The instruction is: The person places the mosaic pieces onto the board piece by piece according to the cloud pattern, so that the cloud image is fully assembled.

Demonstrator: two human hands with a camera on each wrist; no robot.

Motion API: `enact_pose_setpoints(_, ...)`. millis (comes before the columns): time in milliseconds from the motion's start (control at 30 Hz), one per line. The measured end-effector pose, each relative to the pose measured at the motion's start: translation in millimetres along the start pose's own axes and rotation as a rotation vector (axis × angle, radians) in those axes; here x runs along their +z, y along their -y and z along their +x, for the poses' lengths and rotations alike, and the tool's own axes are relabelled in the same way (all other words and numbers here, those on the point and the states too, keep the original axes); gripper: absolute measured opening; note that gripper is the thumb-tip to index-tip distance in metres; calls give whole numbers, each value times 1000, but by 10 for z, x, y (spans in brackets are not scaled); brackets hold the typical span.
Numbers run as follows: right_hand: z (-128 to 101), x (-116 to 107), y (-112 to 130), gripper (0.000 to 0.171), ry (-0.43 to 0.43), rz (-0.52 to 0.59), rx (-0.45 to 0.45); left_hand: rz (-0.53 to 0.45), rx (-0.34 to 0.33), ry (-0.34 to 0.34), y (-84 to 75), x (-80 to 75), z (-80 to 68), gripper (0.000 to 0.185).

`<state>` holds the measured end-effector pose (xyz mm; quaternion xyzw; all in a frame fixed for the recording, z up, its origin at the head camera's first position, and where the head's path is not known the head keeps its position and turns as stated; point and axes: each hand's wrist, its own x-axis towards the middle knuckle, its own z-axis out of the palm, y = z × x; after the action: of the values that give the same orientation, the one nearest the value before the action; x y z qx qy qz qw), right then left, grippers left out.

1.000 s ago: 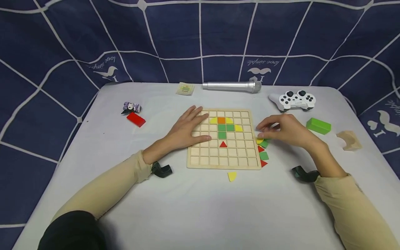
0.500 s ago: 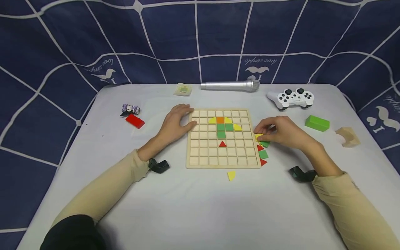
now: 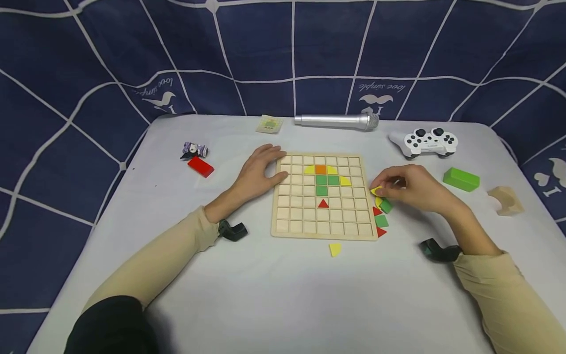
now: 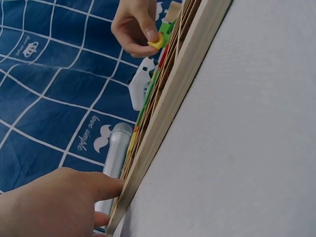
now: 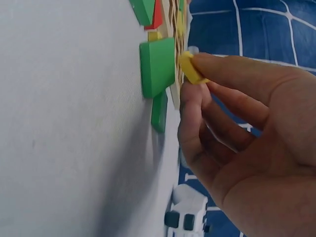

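Observation:
My right hand (image 3: 413, 187) pinches a small yellow tile (image 5: 191, 68) between thumb and fingertips, just off the right edge of a wooden grid board (image 3: 325, 238). My left hand (image 3: 258, 172) rests against the board's left edge; its thumb (image 4: 108, 186) touches the frame. On the board lie an orange square (image 3: 320, 169), green squares (image 3: 321, 191), yellow curved tiles (image 3: 345, 181) and a red triangle (image 3: 324, 203). Beneath the right hand, green tiles (image 3: 386, 205), red triangles (image 3: 382, 232) and another yellow tile (image 3: 378, 202) line the board's right side.
A loose yellow tile (image 3: 334, 249) lies in front of the board. Behind are a patterned card (image 3: 269, 124), a silver microphone (image 3: 333, 121) and a white game controller (image 3: 429, 142). A green block (image 3: 461, 179) and wooden arch (image 3: 506, 200) stand right; a red block (image 3: 201, 166) and figurine (image 3: 194, 150) left.
My left hand has drawn back from over the board to its left edge. My right hand has picked a yellow tile out of the pile and lifted it slightly.

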<state>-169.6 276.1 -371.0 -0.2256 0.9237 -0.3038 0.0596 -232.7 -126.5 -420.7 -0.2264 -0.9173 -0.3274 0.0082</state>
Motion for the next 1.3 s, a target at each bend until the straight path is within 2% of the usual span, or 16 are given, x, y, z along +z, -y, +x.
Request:
enact_pose_setpoints(133, 61, 8, 99, 19, -33, 18, 16, 11, 6, 2, -6, 5, 18, 58)
enact_pose_setpoints(233, 152, 32, 201, 21, -27, 35, -5, 14, 7, 5, -11, 5, 11, 58)
enact_pose_setpoints(367, 337, 81, 371, 14, -16, 24, -30, 12, 12, 3, -9, 3, -4, 58)
enact_pose_setpoints(633, 771, 303, 692, 1, -63, 24, -42, 10, 13, 4, -12, -2, -23, 57)
enact_pose_setpoints(800, 972, 442, 867, 5, -107, 41, -12, 21, 33, 10, -30, -10, -13, 58)
enact_pose_setpoints(900, 1072, 541, 956, 4, -90, 58, -3, 28, 35, 13, -37, -10, -12, 58)
enact_pose_setpoints(1067, 1169, 693, 1037, 5, -51, 78, -17, 29, 40, 17, -44, -13, -8, 58)
enact_pose_setpoints(1300, 1174, 809, 1057, 7, -18, 63, -57, 42, 33, 22, -36, -17, -2, 56)
